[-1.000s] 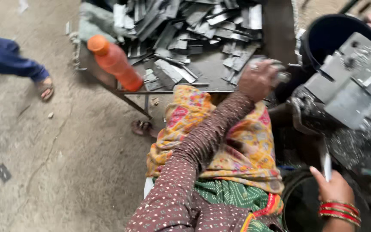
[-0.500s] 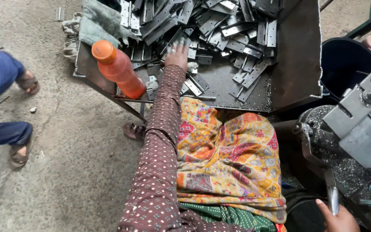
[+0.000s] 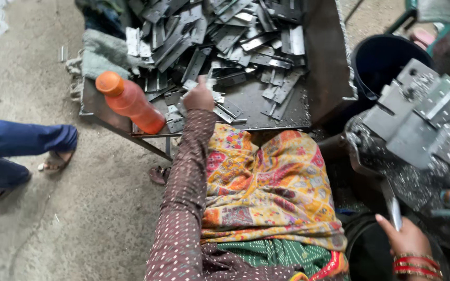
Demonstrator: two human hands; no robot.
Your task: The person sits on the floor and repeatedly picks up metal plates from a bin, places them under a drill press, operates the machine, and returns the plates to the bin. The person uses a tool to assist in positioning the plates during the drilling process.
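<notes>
My left hand (image 3: 199,97) reaches out over a dark metal tray (image 3: 266,112) heaped with flat grey metal strips (image 3: 225,31). Its fingers curl down onto a strip at the near edge of the heap, just right of an orange plastic bottle (image 3: 131,104) lying on the tray's corner. My right hand (image 3: 407,240), with red bangles on the wrist, is closed round the thin metal lever handle (image 3: 391,205) of a grey press machine (image 3: 423,119) at the right. A bright patterned cloth (image 3: 266,182) covers my lap.
A grey-green rag (image 3: 102,52) hangs over the tray's left edge. A dark blue bucket (image 3: 386,62) stands between tray and machine. Another person's legs in blue trousers (image 3: 16,145) and sandals stand on the concrete floor at the left. A sandal (image 3: 158,175) lies under the tray.
My left hand has swung from the tray's right side across to its near left edge beside the orange bottle. The other person's legs have stepped closer on the left.
</notes>
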